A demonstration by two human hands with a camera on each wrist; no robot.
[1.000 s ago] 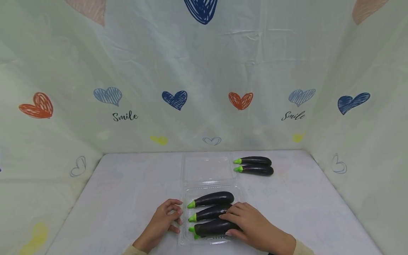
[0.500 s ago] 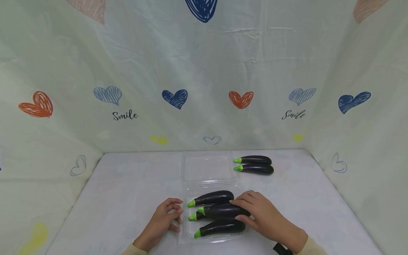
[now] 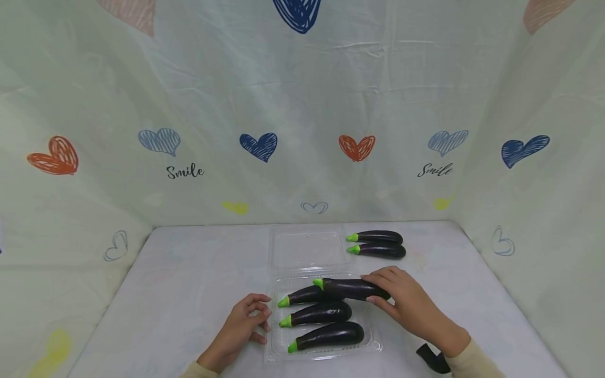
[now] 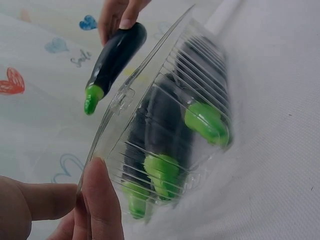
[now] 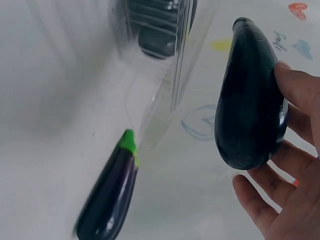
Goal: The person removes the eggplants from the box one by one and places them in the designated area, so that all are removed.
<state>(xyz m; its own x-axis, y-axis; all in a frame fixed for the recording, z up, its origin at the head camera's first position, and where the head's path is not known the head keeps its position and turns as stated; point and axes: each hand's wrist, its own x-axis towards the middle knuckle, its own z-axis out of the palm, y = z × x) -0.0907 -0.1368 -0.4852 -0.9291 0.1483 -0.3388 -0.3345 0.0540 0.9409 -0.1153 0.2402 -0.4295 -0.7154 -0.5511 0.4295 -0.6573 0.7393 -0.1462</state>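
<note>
My right hand (image 3: 404, 296) grips a dark eggplant (image 3: 352, 288) by its thick end, lifted above the clear plastic container (image 3: 371, 341). In the right wrist view the held eggplant (image 5: 252, 100) lies between thumb and fingers. Three eggplants lie in the container, side by side: a far one (image 3: 300, 296), a middle one (image 3: 321, 313) and a near one (image 3: 333, 336), all with green stems pointing left. The lifted eggplant partly covers the far one in the head view. My left hand (image 3: 243, 323) pinches the container's left rim between thumb and fingers, plainest in the left wrist view.
Beyond the container its hinged lid (image 3: 307, 252) lies open and flat. Two more eggplants, one behind (image 3: 380, 237) and one in front (image 3: 383, 250), rest right of the lid. A black strap (image 3: 432, 359) hangs at the right wrist. Heart-printed cloth (image 3: 302, 105) surrounds the table.
The right hand has picked up an eggplant from the near part of the container, carrying it away from me and rightward. The left hand has stayed at the rim.
</note>
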